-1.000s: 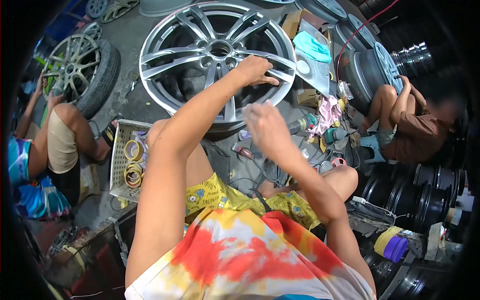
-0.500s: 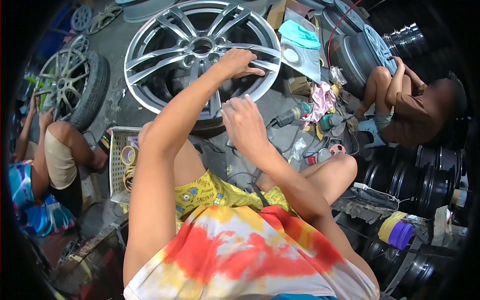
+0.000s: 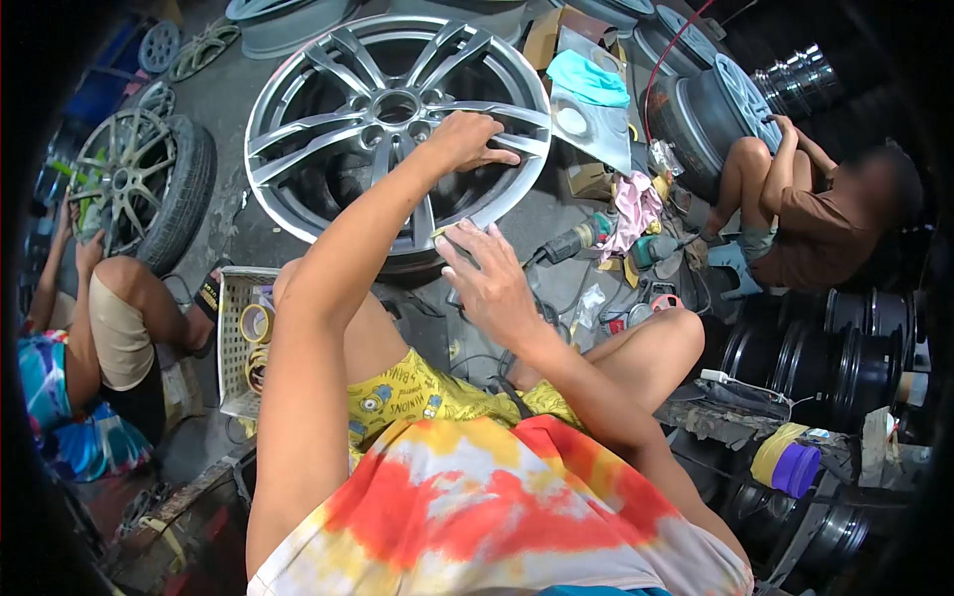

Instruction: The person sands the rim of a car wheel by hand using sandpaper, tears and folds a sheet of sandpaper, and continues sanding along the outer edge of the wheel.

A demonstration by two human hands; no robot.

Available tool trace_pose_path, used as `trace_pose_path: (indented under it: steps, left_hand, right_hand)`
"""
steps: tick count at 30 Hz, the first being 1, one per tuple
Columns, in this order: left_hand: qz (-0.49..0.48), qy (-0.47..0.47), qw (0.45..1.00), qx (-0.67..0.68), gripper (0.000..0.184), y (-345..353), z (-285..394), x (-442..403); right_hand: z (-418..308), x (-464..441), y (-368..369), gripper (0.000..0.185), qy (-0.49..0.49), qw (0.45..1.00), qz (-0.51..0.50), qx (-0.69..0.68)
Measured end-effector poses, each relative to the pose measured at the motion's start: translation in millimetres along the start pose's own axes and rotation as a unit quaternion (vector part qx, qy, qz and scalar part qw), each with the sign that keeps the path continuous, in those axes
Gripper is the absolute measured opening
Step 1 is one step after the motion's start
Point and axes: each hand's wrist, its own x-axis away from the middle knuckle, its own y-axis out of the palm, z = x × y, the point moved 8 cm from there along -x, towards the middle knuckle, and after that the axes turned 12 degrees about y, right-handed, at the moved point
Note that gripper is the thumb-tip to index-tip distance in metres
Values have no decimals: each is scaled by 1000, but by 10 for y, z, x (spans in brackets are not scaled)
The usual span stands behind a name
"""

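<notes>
A silver alloy wheel (image 3: 343,127) with paired spokes lies face up in front of me, on top of a dark tire or rim. My left hand (image 3: 463,141) reaches across it and is bent over a right-hand spoke, thumb stretched out; its fingertips are partly hidden. At the wheel's near edge, my right hand (image 3: 489,283) is raised with its fingers apart. A small yellowish bit shows by its fingertips at the rim, too small to name.
A basket (image 3: 234,343) with tape rolls stands by my left knee. Power tools (image 3: 576,238), a pink cloth (image 3: 636,204) and cords lie to the right. Co-workers sit at both sides, near other wheels (image 3: 129,179). Black rims (image 3: 795,358) are stacked at right.
My right hand has drawn slightly down from the wheel's edge, and its fingers have spread. My left hand stays at about the same spoke. The whole view has shifted a little.
</notes>
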Motion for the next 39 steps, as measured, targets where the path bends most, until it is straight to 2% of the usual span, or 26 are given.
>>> trace_pose_path:
  steps: [1, 3, 4, 5, 7, 9, 10, 13, 14, 17, 19, 20, 21, 23, 26, 27, 29, 30, 31, 32, 33, 34, 35, 36, 37, 39]
  left_hand:
    - [7, 3, 1000, -3, 73, -9, 38, 31]
    - [-18, -17, 1000, -1, 74, -1, 44, 35]
    - [-2, -2, 1000, -7, 74, 11, 38, 28]
    - [15, 12, 1000, -12, 74, 20, 32, 24]
    - [-4, -5, 1000, 0, 73, -18, 53, 25]
    - [-27, -7, 1000, 6, 75, -29, 53, 16]
    - [-13, -2, 1000, 2, 75, -29, 43, 16]
    - [-41, -22, 999, -4, 74, -5, 55, 29]
    - [-31, -10, 999, -5, 75, 3, 53, 39]
    - [-1, 9, 1000, -9, 76, 9, 44, 31]
    - [-6, 8, 1000, -8, 76, 32, 40, 39]
    - [-5, 4, 1000, -3, 76, 22, 34, 34]
    - [-5, 2, 1000, 0, 76, 29, 18, 23]
    - [-4, 14, 1000, -1, 76, 66, 36, 32]
    - [47, 31, 998, -30, 73, 45, 39, 36]
    - [48, 33, 998, -34, 73, -6, 65, 31]
    - [4, 7, 1000, -11, 72, -37, 92, 42]
    - [-10, -2, 1000, -6, 71, -22, 76, 33]
    - [-10, 0, 1000, -7, 71, -28, 65, 12]
    - [5, 8, 1000, -11, 72, -42, 68, 10]
    - [16, 16, 1000, -13, 73, -25, 83, 38]
    - [55, 32, 998, -21, 72, 6, 60, 54]
    - [21, 27, 999, -27, 72, 36, 46, 34]
    - [30, 28, 999, -24, 71, 41, 49, 47]
    - [42, 28, 998, -23, 70, 15, 51, 49]
    - [32, 26, 999, -21, 69, -4, 65, 39]
  right_hand:
    - [-30, 18, -23, 31, -22, 1000, -17, 2]
    - [381, -157, -139, 30, -17, 995, -15, 94]
    - [645, -296, -201, 29, 49, 994, -13, 98]
    - [739, -422, -295, 24, 68, 990, 1, 127]
    - [572, -451, -225, 22, 41, 986, -47, 156]
    - [145, -289, -82, 17, 14, 996, -84, 17]
    - [-214, -310, -132, 15, -37, 995, -83, 40]
    - [103, -421, -131, 17, -18, 989, -143, 42]
    - [429, -482, -64, 18, 19, 982, -151, 111]
    - [636, -537, -127, 19, 40, 984, -28, 173]
    - [211, -344, 9, 20, 16, 991, -111, 71]
    - [-13, -167, 64, 20, 0, 996, -56, 66]
    - [-158, -148, 62, 21, 25, 996, -59, 63]
    - [123, -219, 37, 21, 2, 992, -117, 50]
    - [780, -554, -190, 18, 61, 987, -29, 146]
    - [742, -545, -190, 18, 59, 987, -25, 146]
    - [507, -406, -2, 19, 36, 986, -101, 131]
    - [245, -207, 43, 22, 5, 995, -53, 83]
    - [20, -95, 20, 26, 31, 998, -50, 0]
    - [28, -88, 0, 23, 9, 999, -40, -5]
    - [64, -48, -30, 20, -10, 999, -31, -11]
    - [292, -102, -76, 21, -4, 999, -21, 43]
    - [599, -242, -149, 21, -2, 995, -12, 100]
    - [900, -411, -280, 22, 75, 996, -10, 51]
    - [1043, -535, -341, 22, 81, 991, 25, 100]
    - [986, -473, -253, 24, 40, 994, 10, 102]
